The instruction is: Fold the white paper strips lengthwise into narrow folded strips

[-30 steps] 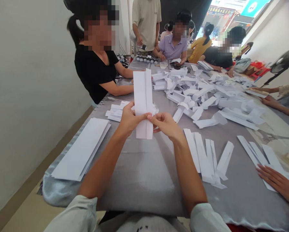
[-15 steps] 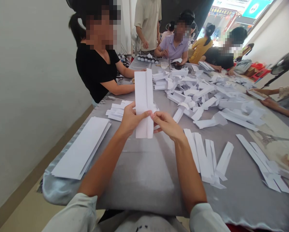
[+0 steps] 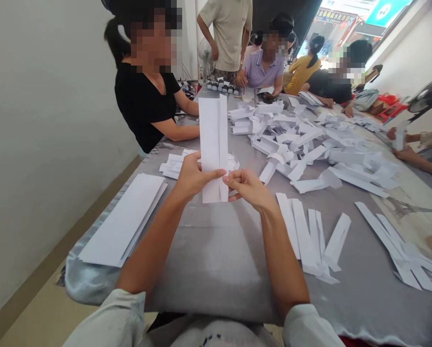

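Observation:
A long white paper strip [image 3: 212, 135] stands upright above the grey table [image 3: 208, 260], with its right edge folded over lengthwise. My left hand [image 3: 192, 176] pinches its lower part from the left, thumb across the front. Closed on the folded edge from the right is my right hand [image 3: 248, 187], thumb and fingers pressed together. A stack of flat white sheets [image 3: 124, 221] lies to my left. Several folded strips [image 3: 309, 236] lie to my right.
A big heap of folded white paper [image 3: 309, 144] covers the middle of the table. A person in black [image 3: 147, 103] sits at the left edge; others sit or stand at the far end. Another person's arm [image 3: 418, 159] reaches in at right. More strips [image 3: 399, 250] lie at right.
The strip has risen slightly in my hands and my fingers have shifted along the fold. The other person's hand at the lower right has pulled away from the strips there.

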`<act>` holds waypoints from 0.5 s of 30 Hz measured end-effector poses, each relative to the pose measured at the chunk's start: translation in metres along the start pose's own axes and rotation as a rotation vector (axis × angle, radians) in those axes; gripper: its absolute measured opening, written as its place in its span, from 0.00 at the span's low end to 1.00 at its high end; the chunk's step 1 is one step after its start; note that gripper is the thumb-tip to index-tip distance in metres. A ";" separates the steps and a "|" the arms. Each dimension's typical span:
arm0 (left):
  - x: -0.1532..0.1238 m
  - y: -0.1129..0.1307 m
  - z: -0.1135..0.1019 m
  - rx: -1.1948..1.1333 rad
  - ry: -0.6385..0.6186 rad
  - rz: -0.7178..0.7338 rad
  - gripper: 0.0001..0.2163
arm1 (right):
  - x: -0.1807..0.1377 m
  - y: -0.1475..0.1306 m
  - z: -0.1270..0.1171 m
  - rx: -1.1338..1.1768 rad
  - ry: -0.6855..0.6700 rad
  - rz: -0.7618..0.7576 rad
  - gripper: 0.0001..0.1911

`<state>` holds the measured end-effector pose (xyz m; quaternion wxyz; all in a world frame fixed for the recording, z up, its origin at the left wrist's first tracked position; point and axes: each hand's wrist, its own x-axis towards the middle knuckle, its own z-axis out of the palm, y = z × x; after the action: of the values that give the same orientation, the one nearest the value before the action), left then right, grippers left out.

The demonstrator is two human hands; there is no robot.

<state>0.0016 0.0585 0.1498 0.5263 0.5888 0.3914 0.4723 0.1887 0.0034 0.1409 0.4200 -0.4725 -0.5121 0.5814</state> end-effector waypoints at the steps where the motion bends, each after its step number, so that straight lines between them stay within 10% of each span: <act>1: 0.001 -0.001 -0.001 -0.004 0.026 0.013 0.25 | -0.001 -0.001 0.000 0.000 -0.008 0.018 0.24; 10: 0.008 -0.009 -0.005 -0.065 0.076 0.070 0.28 | -0.001 0.001 0.000 0.064 -0.027 0.089 0.21; 15: 0.002 0.000 -0.007 -0.010 -0.095 -0.017 0.29 | -0.001 0.003 -0.004 0.053 -0.078 0.062 0.21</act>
<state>-0.0051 0.0619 0.1504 0.5512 0.6046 0.3684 0.4415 0.1924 0.0029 0.1377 0.3940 -0.4540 -0.4974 0.6255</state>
